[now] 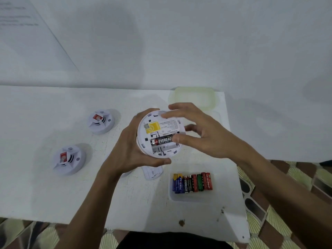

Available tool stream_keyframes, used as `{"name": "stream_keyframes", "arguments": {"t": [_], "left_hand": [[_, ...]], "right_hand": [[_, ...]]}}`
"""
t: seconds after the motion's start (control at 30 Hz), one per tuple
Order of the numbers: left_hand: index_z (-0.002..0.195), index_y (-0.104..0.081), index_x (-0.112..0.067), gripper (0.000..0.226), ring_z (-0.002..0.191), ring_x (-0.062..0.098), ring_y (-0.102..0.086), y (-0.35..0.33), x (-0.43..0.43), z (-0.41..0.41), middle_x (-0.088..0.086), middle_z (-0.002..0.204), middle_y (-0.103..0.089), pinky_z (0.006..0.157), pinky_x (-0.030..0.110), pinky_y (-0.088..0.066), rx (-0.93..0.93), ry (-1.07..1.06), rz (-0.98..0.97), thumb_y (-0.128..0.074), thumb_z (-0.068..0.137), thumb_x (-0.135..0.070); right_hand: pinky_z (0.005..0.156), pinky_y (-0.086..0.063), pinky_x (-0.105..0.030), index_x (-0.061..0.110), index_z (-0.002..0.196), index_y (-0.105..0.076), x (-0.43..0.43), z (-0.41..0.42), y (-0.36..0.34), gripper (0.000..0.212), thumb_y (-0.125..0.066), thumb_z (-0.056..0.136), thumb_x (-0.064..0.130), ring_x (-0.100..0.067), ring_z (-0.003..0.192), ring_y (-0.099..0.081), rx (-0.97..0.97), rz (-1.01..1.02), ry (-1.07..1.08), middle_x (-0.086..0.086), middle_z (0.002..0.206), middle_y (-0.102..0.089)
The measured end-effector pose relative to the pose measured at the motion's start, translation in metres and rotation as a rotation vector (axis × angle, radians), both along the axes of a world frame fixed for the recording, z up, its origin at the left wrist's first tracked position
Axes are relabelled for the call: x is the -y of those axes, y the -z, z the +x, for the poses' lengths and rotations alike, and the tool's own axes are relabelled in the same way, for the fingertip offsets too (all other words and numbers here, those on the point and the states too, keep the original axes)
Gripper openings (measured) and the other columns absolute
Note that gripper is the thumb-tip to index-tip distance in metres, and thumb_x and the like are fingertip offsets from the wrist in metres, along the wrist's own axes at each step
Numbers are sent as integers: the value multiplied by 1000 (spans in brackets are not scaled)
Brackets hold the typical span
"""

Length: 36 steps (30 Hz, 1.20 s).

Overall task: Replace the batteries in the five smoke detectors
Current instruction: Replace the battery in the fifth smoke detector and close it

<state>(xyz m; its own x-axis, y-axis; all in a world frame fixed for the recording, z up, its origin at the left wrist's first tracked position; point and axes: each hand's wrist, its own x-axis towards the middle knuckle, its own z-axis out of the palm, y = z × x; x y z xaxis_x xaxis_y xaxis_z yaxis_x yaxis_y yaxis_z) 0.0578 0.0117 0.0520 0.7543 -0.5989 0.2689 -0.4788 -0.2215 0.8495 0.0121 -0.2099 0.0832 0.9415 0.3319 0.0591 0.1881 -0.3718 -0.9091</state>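
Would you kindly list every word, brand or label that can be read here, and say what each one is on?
"EVEREAD", its end covered, above "SUPER HEAVY": battery in the held smoke detector.
"EVEREADY": black battery in the tray.
Too blurred or small to read: blue battery, red battery, yellow label, fine print beside it, red stickers at the left, wall sheet.

Head-worn view, forward-down, close over table [45, 194]
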Motion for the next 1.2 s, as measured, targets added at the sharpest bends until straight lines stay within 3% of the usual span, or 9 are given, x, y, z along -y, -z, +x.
{"name": "stream_keyframes", "arguments": {"t": [0.17,0.43,0.6,0.67,0.8,0.93,1.0,1.1,1.2], "left_hand": [[136,-36,-30,95,123,8,-49,1,2,0,-19,134,-48,97,14,-40,16,-16,-29,-77,57,-63],[137,-34,-29,99,124,9,-48,6,1,3,-19,136,-45,99,17,-40,32,-17,-5,-77,56,-64],[136,-29,-52,91,129,2,-42,15,-2,4,-28,138,-41,105,17,-34,-26,-24,31,-69,58,-75],[139,-30,-44,94,130,8,-42,18,-3,5,-21,140,-42,107,27,-36,-2,-39,49,-73,59,-70],[139,-33,-34,99,130,16,-44,19,-5,5,-8,140,-44,106,37,-39,-20,-63,55,-79,55,-63],[140,-34,-28,102,130,18,-43,23,-5,6,-6,141,-44,105,47,-40,3,-58,104,-82,54,-56],[140,-35,-25,103,130,17,-44,23,-4,7,-6,141,-44,105,46,-40,4,-59,112,-82,54,-57],[140,-35,-24,103,130,17,-43,23,-5,7,-5,142,-43,105,44,-40,2,-64,122,-82,54,-55],[141,-34,-25,104,132,17,-41,25,-7,8,-5,143,-42,106,47,-39,0,-67,131,-82,54,-55]], "right_hand": [[93,-56,-37,38,138,-42,-2,-6,-1,69,-72,85,7,-33,106,-65,-398,395,135,-15,115,-69],[90,-52,-51,28,122,-56,-15,-12,-5,45,-73,86,9,-39,100,-63,-328,306,259,-15,103,-70],[90,-57,-40,24,125,-56,-8,-10,-1,38,-65,91,9,-30,100,-68,-369,322,188,-14,106,-72],[89,-57,-37,20,126,-58,4,-4,3,33,-61,95,12,-28,99,-69,-388,317,199,-16,106,-72],[79,-60,-35,22,120,-61,38,21,31,23,-55,98,18,-21,84,-71,-306,-198,461,-6,97,-72],[80,-56,-37,9,130,-55,58,44,61,34,-47,97,10,-29,86,-67,-388,-653,497,-17,120,-61],[80,-57,-39,-2,124,-56,56,51,70,33,-44,93,0,-35,87,-67,-434,-752,511,-21,120,-56],[53,-40,-26,1,85,-54,48,57,75,15,-42,86,-9,-22,60,-48,-440,-849,524,-14,87,-54],[65,-49,-31,5,104,-60,46,64,81,24,-45,88,-5,-25,75,-59,-405,-813,501,-15,101,-59]]}}
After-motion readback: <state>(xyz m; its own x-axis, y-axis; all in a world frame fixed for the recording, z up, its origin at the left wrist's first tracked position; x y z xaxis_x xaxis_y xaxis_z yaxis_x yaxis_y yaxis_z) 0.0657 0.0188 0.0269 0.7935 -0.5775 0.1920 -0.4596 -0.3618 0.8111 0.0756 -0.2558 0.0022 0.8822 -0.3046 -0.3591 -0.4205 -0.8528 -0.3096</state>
